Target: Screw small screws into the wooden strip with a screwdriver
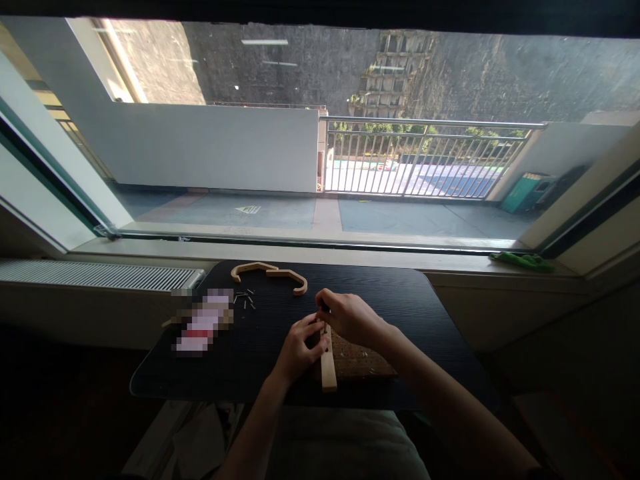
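Observation:
My left hand [299, 348] is closed around a light wooden strip [329, 368] that lies on a brown board [361, 361] on the black table [240, 360]. My right hand [350, 316] is closed in a fist just above the strip's far end, gripping a small dark tool [324, 311] that points down at the wood. The two hands touch each other over the strip.
Two curved wooden pieces [273, 273] lie at the table's far edge, with several small nails [245, 298] scattered beside them. A blurred pink and white object [203, 321] sits at the left of the table. A radiator [95, 275] and a window sill run behind.

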### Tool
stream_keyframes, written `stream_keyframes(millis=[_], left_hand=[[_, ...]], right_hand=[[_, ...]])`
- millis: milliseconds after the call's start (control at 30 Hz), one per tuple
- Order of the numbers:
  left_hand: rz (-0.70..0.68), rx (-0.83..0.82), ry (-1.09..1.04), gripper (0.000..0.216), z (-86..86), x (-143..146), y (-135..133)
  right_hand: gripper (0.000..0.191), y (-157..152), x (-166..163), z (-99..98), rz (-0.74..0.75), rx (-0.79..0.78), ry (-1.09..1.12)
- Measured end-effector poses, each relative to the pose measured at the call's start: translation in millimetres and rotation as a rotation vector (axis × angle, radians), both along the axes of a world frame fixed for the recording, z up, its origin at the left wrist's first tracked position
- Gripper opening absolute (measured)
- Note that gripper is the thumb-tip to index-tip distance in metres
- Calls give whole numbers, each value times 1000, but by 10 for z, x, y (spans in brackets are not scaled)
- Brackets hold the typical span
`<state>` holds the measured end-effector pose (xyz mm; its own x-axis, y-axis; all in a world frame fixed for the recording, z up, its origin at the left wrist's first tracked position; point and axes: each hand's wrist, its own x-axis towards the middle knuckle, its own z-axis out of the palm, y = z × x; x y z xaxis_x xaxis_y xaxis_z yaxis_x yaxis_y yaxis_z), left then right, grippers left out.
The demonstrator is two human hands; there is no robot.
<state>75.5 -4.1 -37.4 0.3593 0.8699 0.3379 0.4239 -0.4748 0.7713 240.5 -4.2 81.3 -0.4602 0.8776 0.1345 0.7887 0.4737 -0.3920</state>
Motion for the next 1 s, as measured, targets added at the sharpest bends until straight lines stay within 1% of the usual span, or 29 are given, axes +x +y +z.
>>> stream_keyframes(millis=[167, 367, 467, 533, 600, 700, 833, 1000], left_hand=[[-9, 12, -7, 19, 11, 11, -3], [-3, 18, -2, 17, 35, 11, -19], [7, 18, -1, 16, 19, 10, -13], [2, 26, -7, 15, 17, 11, -9], [-12, 32, -14, 15, 27, 12, -7], [-24, 26, -20, 14, 40, 10, -9], [-2, 24, -20, 19, 0, 1, -7], [8, 32, -8, 26, -55, -2, 3]], right_hand=[[9, -12, -13, 9, 6, 15, 4], [8, 14, -13, -20, -10, -14, 102], [8, -1, -21, -57, 18, -71, 254], [11, -20, -32, -81, 54, -147, 405], [11, -33, -37, -105, 84, -218, 488], [15, -26, -19, -141, 96, -263, 468], [28, 6, 29, -175, 68, -227, 435], [28, 19, 40, -181, 71, -175, 377]])
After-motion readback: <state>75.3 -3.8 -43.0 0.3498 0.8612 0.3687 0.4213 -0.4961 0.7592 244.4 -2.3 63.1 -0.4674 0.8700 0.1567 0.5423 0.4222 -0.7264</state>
